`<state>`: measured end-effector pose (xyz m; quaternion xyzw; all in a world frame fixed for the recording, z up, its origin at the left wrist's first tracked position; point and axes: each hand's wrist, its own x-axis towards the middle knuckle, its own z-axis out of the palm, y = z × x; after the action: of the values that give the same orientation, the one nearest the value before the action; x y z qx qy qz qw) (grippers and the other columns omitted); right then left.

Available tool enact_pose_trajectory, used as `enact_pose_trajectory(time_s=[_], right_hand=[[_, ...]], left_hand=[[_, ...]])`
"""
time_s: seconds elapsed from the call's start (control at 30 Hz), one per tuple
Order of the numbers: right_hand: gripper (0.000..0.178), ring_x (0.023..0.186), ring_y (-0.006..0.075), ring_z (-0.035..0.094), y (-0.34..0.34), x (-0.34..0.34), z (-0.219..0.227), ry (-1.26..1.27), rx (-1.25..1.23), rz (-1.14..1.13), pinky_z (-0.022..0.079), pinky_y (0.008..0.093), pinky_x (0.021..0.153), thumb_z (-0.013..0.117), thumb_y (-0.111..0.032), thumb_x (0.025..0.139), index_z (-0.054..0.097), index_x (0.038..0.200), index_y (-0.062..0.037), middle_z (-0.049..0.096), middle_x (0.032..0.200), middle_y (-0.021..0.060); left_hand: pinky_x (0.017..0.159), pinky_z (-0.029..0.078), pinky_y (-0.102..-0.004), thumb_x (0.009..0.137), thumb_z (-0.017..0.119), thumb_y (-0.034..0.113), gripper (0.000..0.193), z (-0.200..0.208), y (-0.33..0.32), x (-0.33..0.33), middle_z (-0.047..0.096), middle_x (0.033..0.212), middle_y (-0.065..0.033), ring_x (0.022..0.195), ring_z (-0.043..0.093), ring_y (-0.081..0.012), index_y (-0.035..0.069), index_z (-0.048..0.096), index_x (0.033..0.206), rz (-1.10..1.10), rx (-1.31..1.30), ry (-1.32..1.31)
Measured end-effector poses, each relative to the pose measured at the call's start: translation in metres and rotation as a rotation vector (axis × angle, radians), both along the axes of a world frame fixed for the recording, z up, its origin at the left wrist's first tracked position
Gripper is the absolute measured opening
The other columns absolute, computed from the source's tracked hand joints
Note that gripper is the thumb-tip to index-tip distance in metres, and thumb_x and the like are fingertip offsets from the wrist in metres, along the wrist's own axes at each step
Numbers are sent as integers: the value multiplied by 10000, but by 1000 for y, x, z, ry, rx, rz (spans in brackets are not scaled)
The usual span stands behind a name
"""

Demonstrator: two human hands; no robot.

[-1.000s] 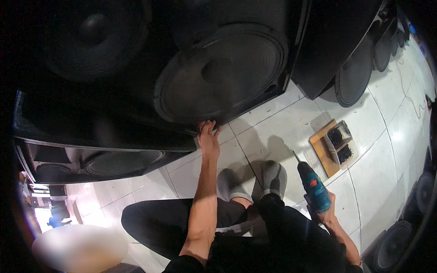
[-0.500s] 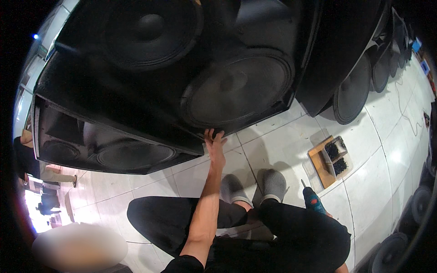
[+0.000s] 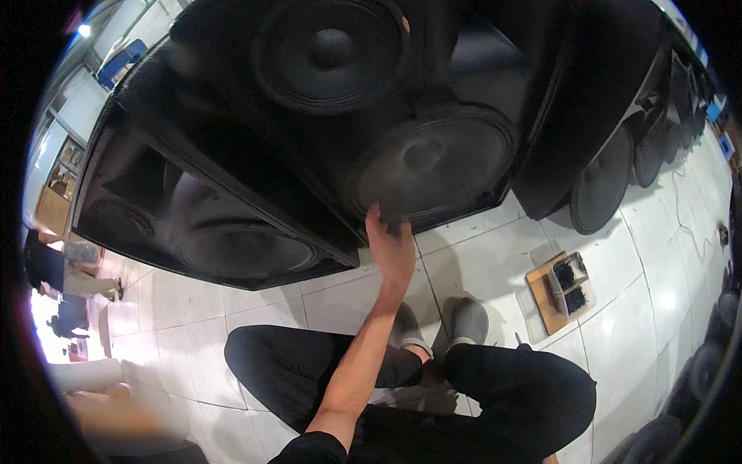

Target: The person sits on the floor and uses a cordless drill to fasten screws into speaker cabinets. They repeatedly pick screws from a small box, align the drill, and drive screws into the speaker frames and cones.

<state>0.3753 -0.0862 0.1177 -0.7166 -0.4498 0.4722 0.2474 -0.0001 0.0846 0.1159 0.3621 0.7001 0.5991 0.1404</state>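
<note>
My left hand (image 3: 393, 246) reaches to the lower front edge of a large black loudspeaker cabinet (image 3: 309, 147). Its fingers are apart, touching or very near the edge below the lower round cone (image 3: 433, 166); shadow hides some fingertips. I make out nothing held in it. My right hand is hidden behind my right knee, with only a bit of wrist or forearm (image 3: 550, 458) at the lower edge. Past that knee shows the tip of a power driver (image 3: 521, 340); the rest of it is covered, and what grips it cannot be seen.
To the right on the white tiled floor lies a wooden board (image 3: 547, 300) with a two-compartment tray (image 3: 585, 288) of small black pieces. Another speaker cabinet (image 3: 224, 224) stands left; more line the right. A person (image 3: 46, 259) is at far left. My grey shoes (image 3: 468, 321) are below.
My left hand has shifted a little along the cabinet's lower edge, its fingers turned upward. The driver has sunk mostly behind my right knee. My view has tilted, so the cabinets sit further right.
</note>
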Motion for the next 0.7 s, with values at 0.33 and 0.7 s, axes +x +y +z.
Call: enact_pose_trajectory(time_s=[0.33, 0.7], right_hand=[[410, 765, 105, 524, -16, -3, -7, -9, -31, -22, 467, 274, 706, 702, -82, 794, 620, 1179, 33, 638, 821, 12], [402, 766, 105, 525, -21, -7, -8, 1, -69, -13, 468, 276, 706, 702, -87, 794, 623, 1171, 32, 638, 816, 13]], left_hand=[[960, 367, -496, 819, 675, 183, 533, 111, 67, -6, 435, 1234, -173, 1148, 424, -351, 44, 471, 1292, 104, 167, 1136], [956, 384, -509, 786, 696, 207, 570, 119, 65, -5, 430, 1238, -192, 1198, 413, -365, 28, 461, 1273, 92, 38, 1181]])
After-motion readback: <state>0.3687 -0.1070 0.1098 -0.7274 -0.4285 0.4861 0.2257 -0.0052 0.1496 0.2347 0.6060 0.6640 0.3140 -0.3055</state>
